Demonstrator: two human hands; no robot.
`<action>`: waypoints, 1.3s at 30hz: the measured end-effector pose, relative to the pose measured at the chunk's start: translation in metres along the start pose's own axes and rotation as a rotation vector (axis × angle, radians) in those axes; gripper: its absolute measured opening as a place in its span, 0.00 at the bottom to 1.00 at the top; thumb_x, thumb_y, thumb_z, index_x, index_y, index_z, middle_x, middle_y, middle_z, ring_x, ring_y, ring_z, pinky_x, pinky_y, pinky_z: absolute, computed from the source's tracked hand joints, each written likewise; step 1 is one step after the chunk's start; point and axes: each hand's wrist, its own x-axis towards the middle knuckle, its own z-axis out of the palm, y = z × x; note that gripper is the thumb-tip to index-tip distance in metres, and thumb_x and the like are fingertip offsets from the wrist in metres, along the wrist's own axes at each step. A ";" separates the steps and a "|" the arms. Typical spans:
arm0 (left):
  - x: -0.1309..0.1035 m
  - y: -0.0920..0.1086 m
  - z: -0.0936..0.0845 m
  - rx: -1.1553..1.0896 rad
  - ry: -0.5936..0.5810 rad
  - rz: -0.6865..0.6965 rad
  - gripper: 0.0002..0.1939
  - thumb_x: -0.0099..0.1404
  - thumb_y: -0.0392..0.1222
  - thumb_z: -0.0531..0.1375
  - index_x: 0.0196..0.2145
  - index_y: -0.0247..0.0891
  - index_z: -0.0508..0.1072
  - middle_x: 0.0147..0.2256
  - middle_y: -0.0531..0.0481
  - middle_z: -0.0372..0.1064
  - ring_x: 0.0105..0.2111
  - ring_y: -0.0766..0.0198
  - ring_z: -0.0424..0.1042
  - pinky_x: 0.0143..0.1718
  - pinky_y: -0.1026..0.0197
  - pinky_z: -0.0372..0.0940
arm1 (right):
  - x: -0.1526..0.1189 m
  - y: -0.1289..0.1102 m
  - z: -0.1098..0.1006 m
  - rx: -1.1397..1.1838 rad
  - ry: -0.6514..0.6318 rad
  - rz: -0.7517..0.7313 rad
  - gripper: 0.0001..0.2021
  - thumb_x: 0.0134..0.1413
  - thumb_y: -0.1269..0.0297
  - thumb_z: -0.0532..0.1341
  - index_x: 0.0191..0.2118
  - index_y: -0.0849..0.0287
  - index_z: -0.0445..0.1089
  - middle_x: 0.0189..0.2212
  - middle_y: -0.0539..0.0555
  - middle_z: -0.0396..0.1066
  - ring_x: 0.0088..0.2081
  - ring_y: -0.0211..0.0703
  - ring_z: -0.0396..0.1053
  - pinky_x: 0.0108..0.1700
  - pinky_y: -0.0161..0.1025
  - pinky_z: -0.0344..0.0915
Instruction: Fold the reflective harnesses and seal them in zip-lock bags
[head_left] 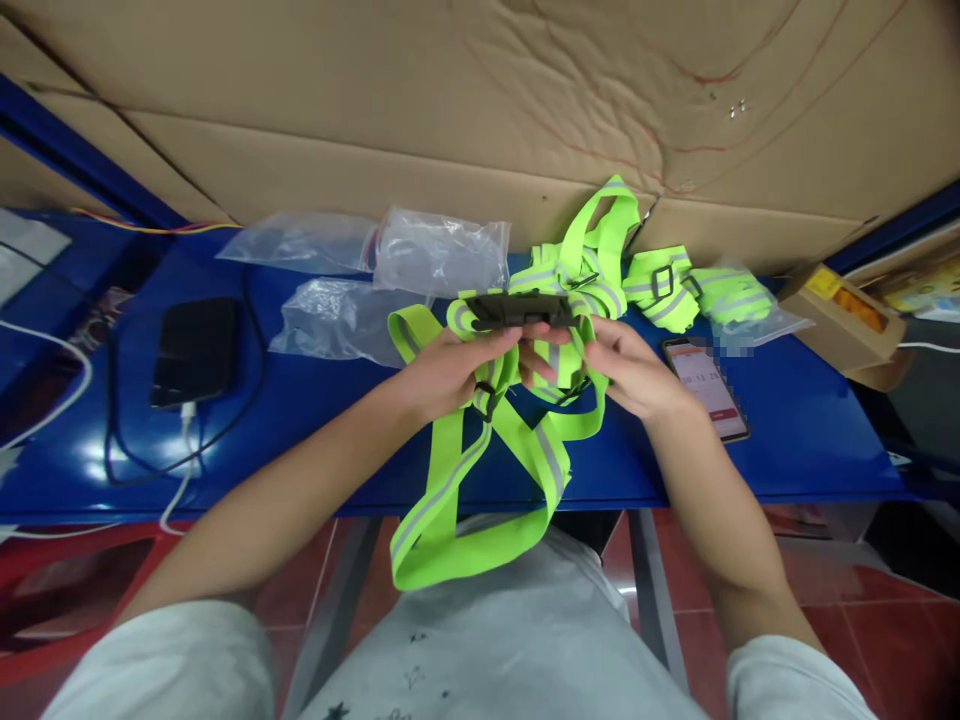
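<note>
Both hands hold a neon-yellow reflective strap harness (555, 460) with grey stripes, above the front of the blue table. My left hand (450, 370) is closed on it, thumb along the black plastic buckle (525, 310). On the other side, my right hand (626, 365) grips the webbing near the buckle's right end. Long loops hang down past the table edge towards my lap. A small black slider (485, 400) shows on the strap below my left hand. Behind the buckle lie more neon straps (600, 235), partly hidden by what I hold.
Clear plastic bags (442, 255) lie along the cardboard backing (337, 160). A black power bank or phone (195, 350) with a white cable is at left. At right are folded neon bundles (660, 290), a phone with a timer (705, 385) and a cardboard box (844, 315).
</note>
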 end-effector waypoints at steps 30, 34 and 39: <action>0.004 -0.010 0.003 0.022 0.254 -0.026 0.16 0.62 0.52 0.74 0.38 0.37 0.82 0.31 0.50 0.77 0.28 0.63 0.76 0.31 0.60 0.73 | 0.008 0.014 0.010 0.412 0.070 0.221 0.16 0.55 0.60 0.74 0.45 0.59 0.74 0.37 0.53 0.80 0.35 0.41 0.78 0.42 0.39 0.79; 0.006 -0.005 -0.003 -0.052 0.294 -0.075 0.22 0.68 0.59 0.68 0.45 0.36 0.82 0.39 0.45 0.80 0.35 0.57 0.81 0.32 0.61 0.74 | 0.003 0.007 -0.001 0.458 -0.163 0.339 0.28 0.51 0.48 0.76 0.52 0.56 0.70 0.37 0.54 0.82 0.40 0.49 0.82 0.51 0.54 0.79; 0.005 0.002 0.000 -0.072 0.139 -0.135 0.27 0.70 0.65 0.62 0.52 0.39 0.80 0.43 0.42 0.81 0.41 0.49 0.83 0.37 0.54 0.78 | 0.001 0.007 -0.007 0.382 -0.225 0.293 0.36 0.50 0.38 0.74 0.55 0.59 0.71 0.40 0.58 0.83 0.41 0.48 0.82 0.48 0.44 0.79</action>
